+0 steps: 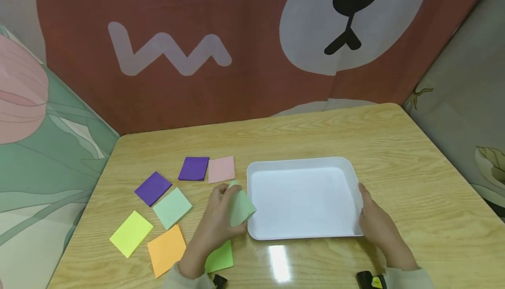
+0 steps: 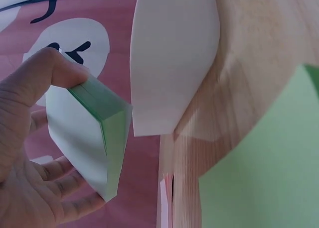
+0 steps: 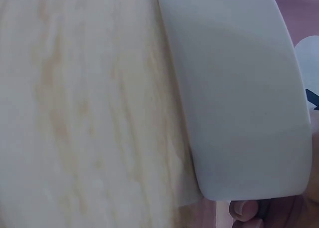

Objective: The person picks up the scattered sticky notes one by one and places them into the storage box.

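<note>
In the head view my left hand point(image 1: 215, 219) pinches a pale green sticky note pad point(image 1: 241, 208) between thumb and fingers, at the left end of a white rectangular tray point(image 1: 305, 235). The left wrist view shows this pad point(image 2: 79, 126) tilted up, its edge of stacked sheets facing the camera. Nothing lies inside the tray. My right hand point(image 1: 376, 223) grips the tray's right side wall. Curled fingertips point(image 3: 244, 209) show at the tray's end in the right wrist view. Below my left hand lies a brighter green pad point(image 1: 221, 258), partly hidden by the wrist.
Left of the tray, more sticky note pads lie on the wooden table point(image 1: 414, 183): two purple ones point(image 1: 193, 168), a pink one point(image 1: 222, 169), a mint one point(image 1: 172, 208), a yellow one point(image 1: 131, 234) and an orange one point(image 1: 167, 250). A printed cloth point(image 1: 252, 91) hangs behind the table.
</note>
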`<state>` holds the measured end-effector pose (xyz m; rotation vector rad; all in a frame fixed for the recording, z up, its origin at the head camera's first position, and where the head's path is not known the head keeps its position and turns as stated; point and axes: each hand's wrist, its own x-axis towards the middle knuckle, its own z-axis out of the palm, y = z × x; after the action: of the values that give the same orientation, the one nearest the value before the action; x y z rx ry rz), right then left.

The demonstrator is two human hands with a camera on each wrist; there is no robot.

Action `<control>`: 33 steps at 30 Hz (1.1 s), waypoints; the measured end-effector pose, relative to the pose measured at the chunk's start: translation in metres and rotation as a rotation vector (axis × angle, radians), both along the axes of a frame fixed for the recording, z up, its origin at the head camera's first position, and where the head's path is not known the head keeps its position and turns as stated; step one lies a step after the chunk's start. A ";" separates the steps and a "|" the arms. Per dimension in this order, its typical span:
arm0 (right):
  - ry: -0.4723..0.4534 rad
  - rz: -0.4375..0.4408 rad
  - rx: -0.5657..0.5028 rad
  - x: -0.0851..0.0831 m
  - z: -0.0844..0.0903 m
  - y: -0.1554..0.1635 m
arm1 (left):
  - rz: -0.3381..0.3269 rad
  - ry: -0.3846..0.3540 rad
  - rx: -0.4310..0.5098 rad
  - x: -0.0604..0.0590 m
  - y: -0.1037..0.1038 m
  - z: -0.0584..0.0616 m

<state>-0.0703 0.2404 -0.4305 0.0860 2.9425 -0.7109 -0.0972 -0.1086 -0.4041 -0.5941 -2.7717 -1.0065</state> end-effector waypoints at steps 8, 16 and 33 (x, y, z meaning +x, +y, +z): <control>0.036 0.004 -0.002 0.002 -0.001 0.001 | -0.048 0.032 -0.015 0.003 0.008 0.001; 0.038 -0.004 0.000 0.002 -0.003 0.001 | -0.088 0.071 -0.014 0.003 0.014 0.001; 0.034 -0.001 0.004 0.001 -0.002 0.000 | -0.148 0.114 -0.033 0.003 0.025 0.000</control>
<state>-0.0694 0.2407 -0.4328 0.0761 2.9760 -0.7135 -0.0946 -0.0835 -0.4045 -0.8451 -2.6821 -0.9237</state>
